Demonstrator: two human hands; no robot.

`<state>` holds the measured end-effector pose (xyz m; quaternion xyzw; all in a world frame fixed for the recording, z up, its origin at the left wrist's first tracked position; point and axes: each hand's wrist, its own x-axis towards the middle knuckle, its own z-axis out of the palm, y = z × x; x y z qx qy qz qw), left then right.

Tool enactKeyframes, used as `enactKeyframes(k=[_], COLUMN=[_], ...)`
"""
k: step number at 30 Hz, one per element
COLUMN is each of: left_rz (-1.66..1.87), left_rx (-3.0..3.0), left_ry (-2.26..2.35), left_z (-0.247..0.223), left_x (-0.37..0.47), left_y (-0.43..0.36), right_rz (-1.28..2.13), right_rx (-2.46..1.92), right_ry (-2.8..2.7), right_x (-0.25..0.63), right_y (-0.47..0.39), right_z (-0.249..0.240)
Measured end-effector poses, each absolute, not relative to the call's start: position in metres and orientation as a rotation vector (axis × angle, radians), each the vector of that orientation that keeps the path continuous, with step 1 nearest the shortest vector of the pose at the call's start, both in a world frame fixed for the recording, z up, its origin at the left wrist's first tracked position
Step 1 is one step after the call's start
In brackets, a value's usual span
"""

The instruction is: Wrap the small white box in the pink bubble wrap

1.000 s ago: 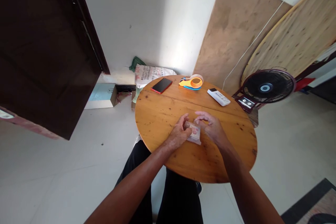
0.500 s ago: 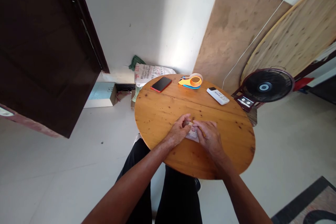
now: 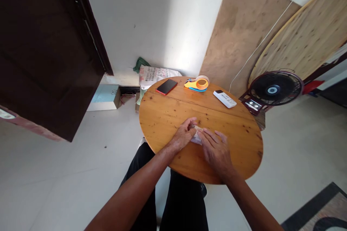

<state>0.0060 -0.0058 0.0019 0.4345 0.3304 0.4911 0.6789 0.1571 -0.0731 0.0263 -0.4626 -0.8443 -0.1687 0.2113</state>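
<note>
- Packet ends are hidden under fingers; its print is too blurred to read.
- It looks pale with pinkish marks, on the round table.
- Left hand grasps its left side; right hand covers its right, grip unclear.
- Phone and tape dispenser lie beyond.

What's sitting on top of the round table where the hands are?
On the table lie a phone, a tape dispenser and a white device. The left hand and right hand partly cover a small packet; whatever is directly beneath it cannot be seen.
</note>
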Motion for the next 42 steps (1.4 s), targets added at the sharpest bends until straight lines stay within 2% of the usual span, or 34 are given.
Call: enactKeyframes(k=[25,32,42], left_rz=[1.069,1.109,1.257], left_rx=[1.073,1.048,0.518], left_ry=[0.781,0.792,0.693], left_z=[0.003,0.004,0.003], left_x=[0.008,0.007,0.006], left_y=[-0.004,-0.006,0.004], right_rz=[-0.505,-0.123,0.104], right_rx=[-1.268,-1.272,-1.44], right_ry=[-2.215,-2.019,-1.852], right_x=[0.149,0.155,0.163], right_y=[-0.076,-0.075,-0.072], right_z=[0.02,0.036,0.036])
